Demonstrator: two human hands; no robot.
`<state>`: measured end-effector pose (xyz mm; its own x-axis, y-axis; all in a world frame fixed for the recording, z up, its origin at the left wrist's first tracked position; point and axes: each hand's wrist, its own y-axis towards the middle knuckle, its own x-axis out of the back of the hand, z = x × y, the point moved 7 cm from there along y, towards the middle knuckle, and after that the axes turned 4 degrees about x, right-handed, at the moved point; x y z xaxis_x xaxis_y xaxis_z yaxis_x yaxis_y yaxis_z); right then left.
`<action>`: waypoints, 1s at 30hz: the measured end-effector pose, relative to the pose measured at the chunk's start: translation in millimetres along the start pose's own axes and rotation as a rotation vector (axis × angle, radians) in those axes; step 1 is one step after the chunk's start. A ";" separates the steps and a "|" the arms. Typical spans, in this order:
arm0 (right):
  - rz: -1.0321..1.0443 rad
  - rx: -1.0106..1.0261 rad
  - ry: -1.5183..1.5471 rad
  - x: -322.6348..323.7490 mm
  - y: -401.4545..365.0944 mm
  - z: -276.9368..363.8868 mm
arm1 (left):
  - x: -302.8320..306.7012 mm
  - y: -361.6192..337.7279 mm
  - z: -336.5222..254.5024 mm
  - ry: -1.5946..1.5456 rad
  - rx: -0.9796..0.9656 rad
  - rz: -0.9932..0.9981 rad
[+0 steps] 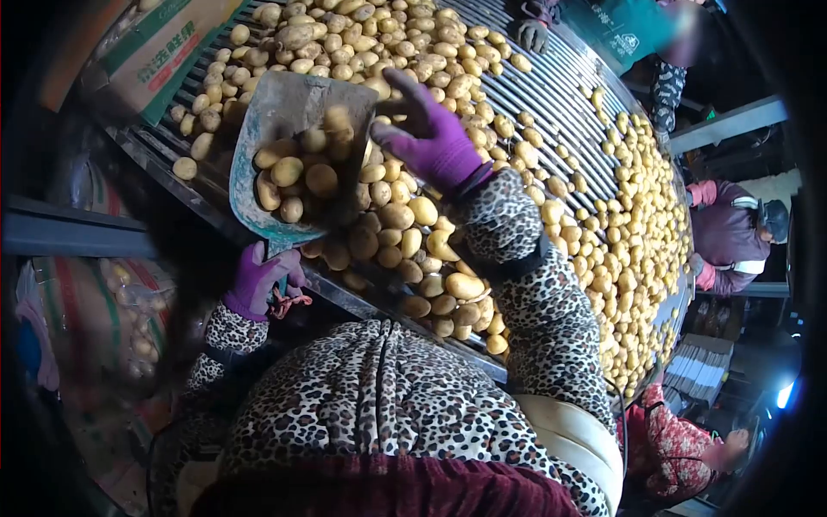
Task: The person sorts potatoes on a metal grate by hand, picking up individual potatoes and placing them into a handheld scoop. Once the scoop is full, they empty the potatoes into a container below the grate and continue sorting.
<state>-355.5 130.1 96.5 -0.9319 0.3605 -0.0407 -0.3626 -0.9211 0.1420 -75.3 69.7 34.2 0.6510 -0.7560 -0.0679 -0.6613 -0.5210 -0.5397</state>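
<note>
My left hand [257, 280], in a purple glove, is closed round the handle of a worn teal scoop [247, 185]. Several potatoes [287, 171] lie in the scoop, and one near its far right side is blurred. My right hand [438, 145], gloved in purple with darkened fingers, is just right of the scoop's rim. Its fingers are spread and nothing shows between them. Under and around both the scoop and this hand lie many loose potatoes [392, 224] on a slatted metal roller table [551, 121].
A printed cardboard box [159, 60] stands at the upper left. Filled sacks [112, 319] are below the table's left side. Co-workers are along the far edge: a gloved hand [533, 36] at the top, a person [732, 226] and another person [680, 444] at the right.
</note>
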 end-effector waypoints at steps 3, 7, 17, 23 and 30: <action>-0.139 0.287 -0.597 31.7 -36.0 28.9 | 4.0 0.1 5.0 -0.027 0.017 0.012; 0.203 0.029 -1.104 28.7 -148.9 -12.4 | 1.3 3.2 3.8 -0.009 -0.013 0.036; -0.005 -0.417 -1.508 91.1 -293.3 -27.7 | 13.3 13.3 18.0 0.081 -0.021 0.060; -0.275 -0.143 -1.454 92.8 -268.5 4.8 | -1.0 2.2 4.2 0.054 0.018 0.022; 0.207 -0.169 -1.200 16.2 -201.4 -4.3 | 6.9 7.8 11.7 0.047 0.013 0.023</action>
<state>-297.6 320.8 63.0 -0.4009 0.0303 0.9156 -0.2899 -0.9523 -0.0954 -71.6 65.1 19.7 0.6174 -0.7856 -0.0409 -0.6708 -0.4986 -0.5491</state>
